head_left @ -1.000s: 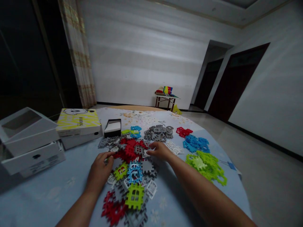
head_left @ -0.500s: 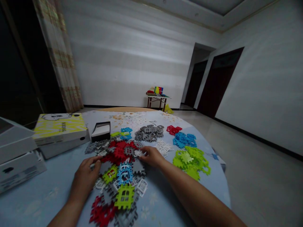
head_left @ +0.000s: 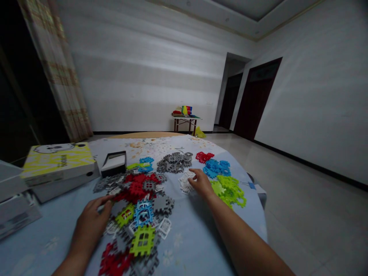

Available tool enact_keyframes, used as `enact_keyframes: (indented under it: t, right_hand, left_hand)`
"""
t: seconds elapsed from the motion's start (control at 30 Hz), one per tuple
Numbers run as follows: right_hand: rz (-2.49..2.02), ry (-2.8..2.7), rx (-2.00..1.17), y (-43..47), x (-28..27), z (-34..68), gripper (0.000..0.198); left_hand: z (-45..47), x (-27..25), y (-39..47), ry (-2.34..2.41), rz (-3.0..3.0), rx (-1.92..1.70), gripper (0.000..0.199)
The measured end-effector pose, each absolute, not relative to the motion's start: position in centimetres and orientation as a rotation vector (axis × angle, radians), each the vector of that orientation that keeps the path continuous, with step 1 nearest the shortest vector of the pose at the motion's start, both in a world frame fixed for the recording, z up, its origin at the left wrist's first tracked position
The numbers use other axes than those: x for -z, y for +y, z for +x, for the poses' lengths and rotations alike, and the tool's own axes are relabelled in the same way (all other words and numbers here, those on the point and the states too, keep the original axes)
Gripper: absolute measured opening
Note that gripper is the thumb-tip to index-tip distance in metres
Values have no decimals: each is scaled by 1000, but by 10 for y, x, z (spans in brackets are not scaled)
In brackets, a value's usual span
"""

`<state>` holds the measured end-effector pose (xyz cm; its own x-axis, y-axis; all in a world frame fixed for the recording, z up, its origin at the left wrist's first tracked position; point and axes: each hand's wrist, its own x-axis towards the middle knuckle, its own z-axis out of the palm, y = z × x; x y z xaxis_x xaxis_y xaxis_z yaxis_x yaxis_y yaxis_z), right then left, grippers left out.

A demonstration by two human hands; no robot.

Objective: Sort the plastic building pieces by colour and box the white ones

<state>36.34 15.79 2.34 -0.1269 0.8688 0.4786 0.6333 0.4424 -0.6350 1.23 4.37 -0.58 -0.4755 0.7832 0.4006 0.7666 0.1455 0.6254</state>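
My right hand [head_left: 200,183] is over the pile of white lattice pieces [head_left: 185,181], thumb and forefinger apart, with nothing visible between them. At the left edge of a mixed heap rests my left hand [head_left: 91,218], its fingers loosely stretched beside the red notched pieces [head_left: 136,188]. Thumb and forefinger have a small gap with something pale showing in it, too blurred to make out. Nearby in the heap lie a blue frame piece [head_left: 143,213], a lime window piece [head_left: 143,240], grey notched plates [head_left: 163,204] and a white lattice piece [head_left: 165,227].
Separate piles hold grey pieces [head_left: 174,162], red pieces [head_left: 204,156], blue pieces [head_left: 216,168] and lime pieces [head_left: 229,191]. A black open box [head_left: 114,164], a yellow-and-white box [head_left: 59,163] and a white box [head_left: 17,211] stand left on the round table.
My right hand has moved right from the mixed heap to the white pile, and the white piece it held is no longer between its fingers. My left hand stays by the heap. The view has shifted.
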Motion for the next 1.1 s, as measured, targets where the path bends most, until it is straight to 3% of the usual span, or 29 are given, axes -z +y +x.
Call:
enact_keyframes:
  t: [0.33, 0.53, 1.1]
  right_hand:
    - [-1073, -2147, -508, 130, -21, 336, 24]
    - [-880, -2311, -535, 109, -28, 312, 29]
    - [-1089, -2444, -502, 148, -23, 262, 25]
  left_hand:
    - [17, 1, 40, 2361, 1627, -1313, 41]
    - [19, 0, 38, 2344, 1627, -1334, 38]
    - [18, 1, 42, 2322, 1659, -1355, 37]
